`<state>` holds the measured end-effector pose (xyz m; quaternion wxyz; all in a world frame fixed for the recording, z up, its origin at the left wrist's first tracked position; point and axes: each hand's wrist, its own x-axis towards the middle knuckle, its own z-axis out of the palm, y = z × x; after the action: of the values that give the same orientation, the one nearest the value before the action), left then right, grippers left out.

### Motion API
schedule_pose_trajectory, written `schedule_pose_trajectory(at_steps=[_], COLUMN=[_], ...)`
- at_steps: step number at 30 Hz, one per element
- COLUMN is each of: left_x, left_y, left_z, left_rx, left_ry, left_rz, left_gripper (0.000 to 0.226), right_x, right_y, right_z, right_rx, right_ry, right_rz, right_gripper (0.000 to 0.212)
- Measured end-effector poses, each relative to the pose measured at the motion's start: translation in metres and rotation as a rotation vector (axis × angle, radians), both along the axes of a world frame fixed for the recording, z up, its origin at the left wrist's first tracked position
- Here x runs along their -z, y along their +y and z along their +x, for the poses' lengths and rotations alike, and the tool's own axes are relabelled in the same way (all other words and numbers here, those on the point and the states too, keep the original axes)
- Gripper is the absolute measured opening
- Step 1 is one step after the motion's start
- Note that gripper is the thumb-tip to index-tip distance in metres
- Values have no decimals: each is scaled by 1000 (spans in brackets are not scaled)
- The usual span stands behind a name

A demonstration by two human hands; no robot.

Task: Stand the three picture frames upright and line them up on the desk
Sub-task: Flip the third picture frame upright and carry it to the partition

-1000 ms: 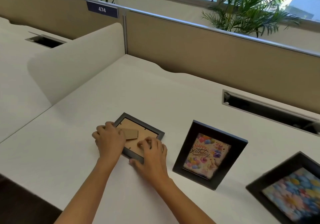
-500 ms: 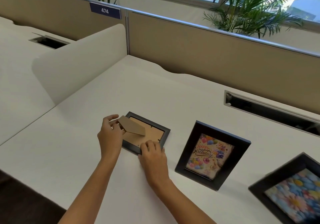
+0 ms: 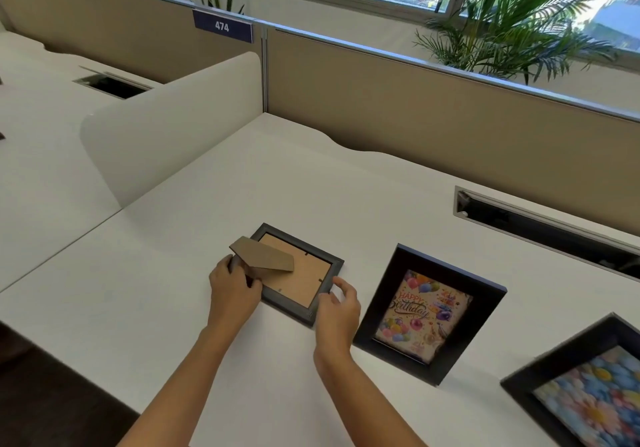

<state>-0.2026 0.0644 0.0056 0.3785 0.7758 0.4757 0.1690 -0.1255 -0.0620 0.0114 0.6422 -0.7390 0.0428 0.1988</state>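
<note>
A black picture frame (image 3: 313,275) lies face down on the white desk (image 3: 311,183), brown backing up, its cardboard stand (image 3: 263,256) swung out. My left hand (image 3: 233,289) grips the frame's left edge under the stand. My right hand (image 3: 337,310) holds the frame's near right corner with thumb and fingers. To the right a birthday-card frame (image 3: 427,311) stands upright. A flower-picture frame (image 3: 585,387) stands at the right edge, partly cut off.
A tan partition wall (image 3: 415,107) runs along the back of the desk, and a white curved divider (image 3: 166,128) bounds the left side. A cable slot (image 3: 540,225) opens at the back right. The desk's near edge drops off at the lower left.
The cardboard stand has swung further out from the backing. My right hand slid from the frame's near edge to its near right corner, and my left hand now grips the left edge.
</note>
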Motion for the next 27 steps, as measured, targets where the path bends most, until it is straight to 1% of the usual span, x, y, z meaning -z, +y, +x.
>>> schedule_pose_trajectory(at_steps=[3,6,9,10,12,16,18,19,22,25,27], left_x=[-1,-2,-1,-1,1,3,4,4,3,1,2], left_y=[4,9,12,12,8,5,7,7,9,14,16], left_z=[0,0,1,1,3,2,2,1,3,2,1], left_rx=[-14,-32,-41,-35,-33,-44,-40,-37,-55,-98,-114], left_ry=[42,61,41,33,19,0,6,7,-12,-39,-51], left_rz=[1,-9,-48,-55,-50,-14,-8,-10,-15,-6,-20], left_gripper=[47,43,41,42,45,46,48,49,43,35,39], right_x=[-7,-13,-21,-23,-26,-27,-28,-28,-31,-30,-28], right_y=[-3,-3,5,10,18,24,26,28,30,31,32], right_z=[10,18,9,4,-5,-5,-2,-1,7,12,10], right_rx=[33,66,39,16,-19,-122,-162,-167,-120,-55,-60], right_ry=[150,283,365,364,318,188,175,182,258,350,354], right_rz=[6,89,159,165,102,-168,-311,-350,-334,-237,-159], right_gripper=[43,47,47,47,50,56,56,56,51,46,44])
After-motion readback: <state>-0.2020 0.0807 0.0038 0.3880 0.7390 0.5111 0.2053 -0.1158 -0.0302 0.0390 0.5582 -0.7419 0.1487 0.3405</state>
